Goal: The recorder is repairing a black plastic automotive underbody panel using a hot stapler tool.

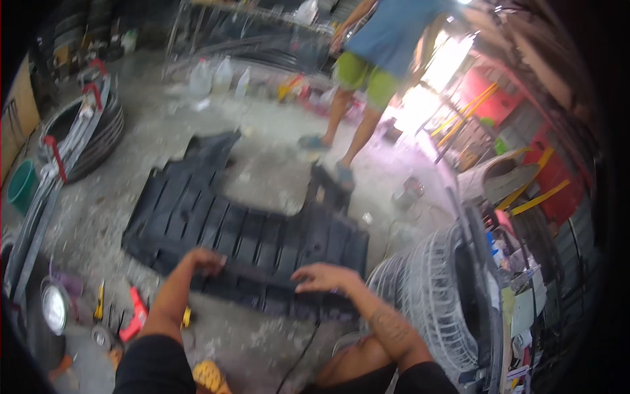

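A large black moulded plastic panel (246,240), ribbed and with a wide U-shaped cutout at the back, lies on the concrete floor in front of me. My left hand (206,261) is at its near side, fingers curled onto a raised lip. Over the panel's near right part is my right hand (318,278), fingers apart and loosely bent. Left of my forearm lie a red tool (135,314) and a yellow-handled tool (100,300).
Tyres (440,295) stand at right, beside cluttered gear. A long metal assembly with red clamps (59,157), a tyre (98,144) and a green bucket (21,185) are at left. Another person (374,59) stands beyond the panel. Plastic jugs (216,75) line the back.
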Motion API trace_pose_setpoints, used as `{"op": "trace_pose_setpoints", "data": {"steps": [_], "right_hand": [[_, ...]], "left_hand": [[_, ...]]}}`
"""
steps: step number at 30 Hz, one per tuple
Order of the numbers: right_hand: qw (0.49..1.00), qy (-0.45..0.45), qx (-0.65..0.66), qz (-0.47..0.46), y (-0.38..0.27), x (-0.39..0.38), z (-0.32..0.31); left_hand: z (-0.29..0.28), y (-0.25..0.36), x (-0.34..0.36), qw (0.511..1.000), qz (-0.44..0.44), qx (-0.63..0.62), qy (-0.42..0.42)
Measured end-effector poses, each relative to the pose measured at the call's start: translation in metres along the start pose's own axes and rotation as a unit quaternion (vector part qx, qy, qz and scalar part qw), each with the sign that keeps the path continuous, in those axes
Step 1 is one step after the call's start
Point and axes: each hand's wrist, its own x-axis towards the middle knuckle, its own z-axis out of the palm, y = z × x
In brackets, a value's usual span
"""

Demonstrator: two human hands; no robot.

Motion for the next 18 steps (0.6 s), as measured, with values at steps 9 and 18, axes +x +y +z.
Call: {"op": "trace_pose_setpoints", "data": {"steps": [9,18], "right_hand": [[0.996,-0.01,0.063,0.063,-0.035,-0.002,-0.025],[0.997,0.001,0.07,0.039,-0.028,-0.008,-0.01]], "left_hand": [[-0.102,0.109,-0.127,0.926,0.243,-0.226,0.181],[-0.128,0.078,-0.149,0.851,0.314,-0.357,0.221]]}}
